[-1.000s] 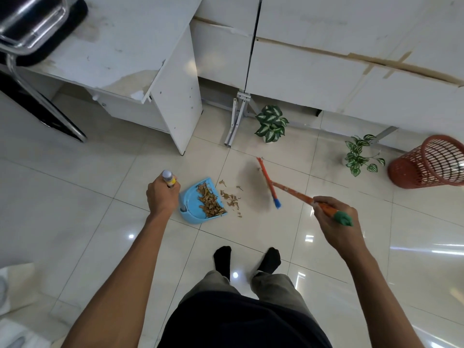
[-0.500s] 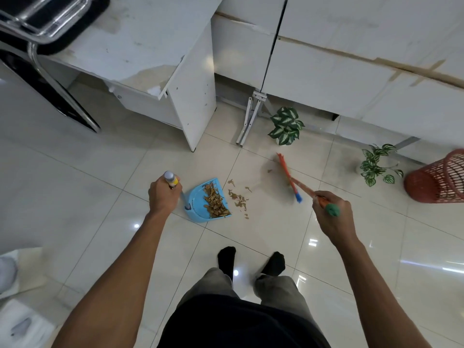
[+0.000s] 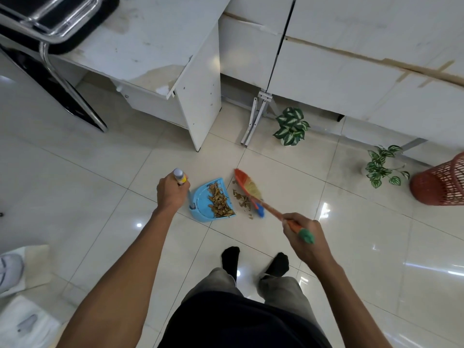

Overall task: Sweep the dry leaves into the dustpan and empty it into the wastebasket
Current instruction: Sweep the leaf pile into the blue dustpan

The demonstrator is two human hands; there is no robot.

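Since the previous frame, orange-bristled broom (image 3: 247, 188) moved left onto loose dry brown leaves (image 3: 242, 200) beside blue plastic dustpan (image 3: 209, 200), frame centre. Right hand (image 3: 305, 241) fingers clasp broom handle; left hand (image 3: 172, 193) fingers clasp dustpan handle. Sweep nearly complete.

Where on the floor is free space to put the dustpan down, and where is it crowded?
Free: the tiles left of the left hand, up to the chair leg, and the tiles between the right hand and the wastebasket. Crowded: dustpan, loose leaves and broom sit close together.
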